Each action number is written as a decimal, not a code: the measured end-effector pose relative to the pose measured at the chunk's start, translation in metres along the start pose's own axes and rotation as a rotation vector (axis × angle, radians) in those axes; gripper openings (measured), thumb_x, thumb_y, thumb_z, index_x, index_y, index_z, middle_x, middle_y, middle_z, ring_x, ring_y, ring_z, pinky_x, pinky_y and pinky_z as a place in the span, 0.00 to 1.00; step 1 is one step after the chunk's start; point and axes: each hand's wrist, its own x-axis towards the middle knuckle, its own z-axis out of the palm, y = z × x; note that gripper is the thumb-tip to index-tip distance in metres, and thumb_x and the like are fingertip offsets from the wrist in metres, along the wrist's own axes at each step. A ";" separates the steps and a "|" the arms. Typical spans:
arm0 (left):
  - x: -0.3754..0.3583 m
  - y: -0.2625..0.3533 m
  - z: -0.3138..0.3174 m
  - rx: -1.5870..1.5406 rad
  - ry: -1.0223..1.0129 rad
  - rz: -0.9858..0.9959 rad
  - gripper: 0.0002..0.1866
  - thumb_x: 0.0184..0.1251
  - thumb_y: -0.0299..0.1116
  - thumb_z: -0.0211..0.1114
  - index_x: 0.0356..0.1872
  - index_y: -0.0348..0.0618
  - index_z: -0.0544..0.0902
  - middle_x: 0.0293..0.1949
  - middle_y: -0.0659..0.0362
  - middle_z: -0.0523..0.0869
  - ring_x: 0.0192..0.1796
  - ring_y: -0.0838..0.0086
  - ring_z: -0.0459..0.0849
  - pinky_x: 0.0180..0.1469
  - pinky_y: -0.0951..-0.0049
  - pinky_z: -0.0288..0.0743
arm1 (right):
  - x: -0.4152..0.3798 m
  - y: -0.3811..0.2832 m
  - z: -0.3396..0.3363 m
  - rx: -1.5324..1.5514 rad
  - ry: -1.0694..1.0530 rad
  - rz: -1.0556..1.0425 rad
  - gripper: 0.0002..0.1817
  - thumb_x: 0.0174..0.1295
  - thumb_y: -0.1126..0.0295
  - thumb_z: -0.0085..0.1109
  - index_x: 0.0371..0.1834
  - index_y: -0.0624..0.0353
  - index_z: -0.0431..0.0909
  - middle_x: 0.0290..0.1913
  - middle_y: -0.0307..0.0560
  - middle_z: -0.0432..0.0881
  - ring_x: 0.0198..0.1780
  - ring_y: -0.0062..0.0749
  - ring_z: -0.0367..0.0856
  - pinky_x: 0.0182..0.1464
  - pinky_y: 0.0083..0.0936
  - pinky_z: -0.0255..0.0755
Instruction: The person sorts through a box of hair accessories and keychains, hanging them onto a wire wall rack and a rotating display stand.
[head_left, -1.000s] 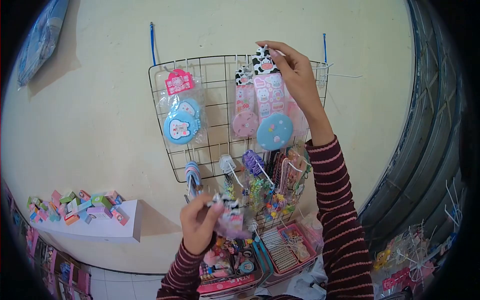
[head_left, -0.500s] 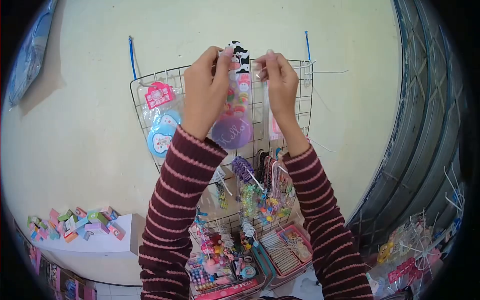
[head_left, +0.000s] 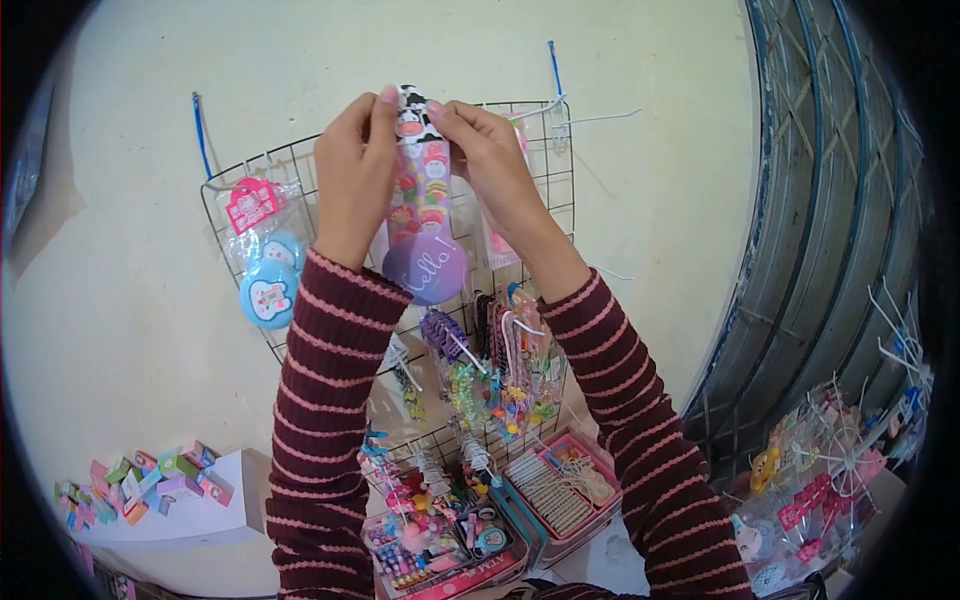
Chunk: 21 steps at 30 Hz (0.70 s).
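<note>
At the upper part of a black wire grid rack, a slim packet with a cow-print top hangs upright between my hands. Small colourful pictures cover its body. My left hand pinches the packet's left edge near the top. From the other side, my right hand closes thumb and fingers on the cow-print part. A round purple piece marked "Hello!" overlaps the packet's lower end. To the left, blue round pouches in clear wrap hang under a pink card.
Bead strings and keychains hang lower on the rack. Below stand boxes of trinkets and a pink tray. Small boxes sit on a white ledge at left. A metal folding gate and wrapped goods occupy the right.
My right hand has moved in to the packet and now grips its top beside my left hand. The view has shifted, so the rack appears further left.
</note>
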 end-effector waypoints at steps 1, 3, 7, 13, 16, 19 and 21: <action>0.001 -0.001 0.000 0.024 0.025 0.034 0.18 0.59 0.38 0.49 0.15 0.34 0.69 0.08 0.62 0.62 0.14 0.84 0.59 0.16 0.78 0.52 | 0.000 -0.001 0.001 0.043 0.003 0.031 0.13 0.56 0.65 0.48 0.17 0.59 0.70 0.14 0.30 0.65 0.16 0.10 0.60 0.19 0.11 0.54; 0.005 -0.009 0.000 0.016 0.020 0.031 0.19 0.58 0.39 0.50 0.17 0.32 0.72 0.08 0.61 0.64 0.15 0.83 0.61 0.18 0.77 0.54 | 0.002 0.001 -0.001 0.023 0.031 0.007 0.13 0.56 0.65 0.47 0.18 0.60 0.71 0.14 0.31 0.66 0.16 0.11 0.60 0.18 0.11 0.54; 0.005 -0.031 -0.005 0.100 -0.001 -0.067 0.20 0.55 0.43 0.52 0.22 0.31 0.76 0.12 0.55 0.71 0.16 0.78 0.67 0.21 0.74 0.61 | 0.010 0.019 -0.008 -0.220 -0.012 0.069 0.13 0.55 0.63 0.48 0.21 0.60 0.74 0.17 0.32 0.70 0.18 0.13 0.65 0.22 0.12 0.59; -0.025 -0.064 -0.004 0.501 0.126 0.096 0.21 0.50 0.39 0.59 0.41 0.35 0.71 0.31 0.50 0.75 0.34 0.66 0.73 0.36 0.70 0.65 | 0.016 0.065 -0.018 -0.645 0.042 0.092 0.15 0.51 0.61 0.53 0.19 0.65 0.73 0.14 0.39 0.71 0.17 0.20 0.70 0.23 0.17 0.66; -0.054 -0.021 0.006 0.245 0.315 0.001 0.24 0.49 0.37 0.61 0.45 0.33 0.68 0.46 0.49 0.68 0.50 0.64 0.65 0.50 0.69 0.59 | -0.008 0.060 -0.024 -0.534 0.111 -0.060 0.13 0.49 0.64 0.55 0.29 0.64 0.71 0.22 0.42 0.74 0.26 0.21 0.74 0.31 0.21 0.68; -0.091 0.035 0.013 0.093 0.506 -0.023 0.19 0.53 0.32 0.57 0.44 0.31 0.68 0.45 0.50 0.70 0.47 0.65 0.69 0.50 0.70 0.61 | -0.065 0.008 -0.035 -0.587 0.120 -0.178 0.16 0.49 0.66 0.54 0.38 0.63 0.66 0.31 0.43 0.74 0.33 0.21 0.73 0.35 0.21 0.67; -0.114 0.056 0.013 0.133 0.539 0.030 0.15 0.56 0.27 0.51 0.44 0.29 0.68 0.45 0.51 0.70 0.43 0.64 0.72 0.48 0.72 0.64 | -0.117 -0.041 -0.052 -0.671 0.078 -0.039 0.16 0.50 0.67 0.53 0.39 0.63 0.65 0.31 0.43 0.74 0.32 0.22 0.72 0.36 0.20 0.66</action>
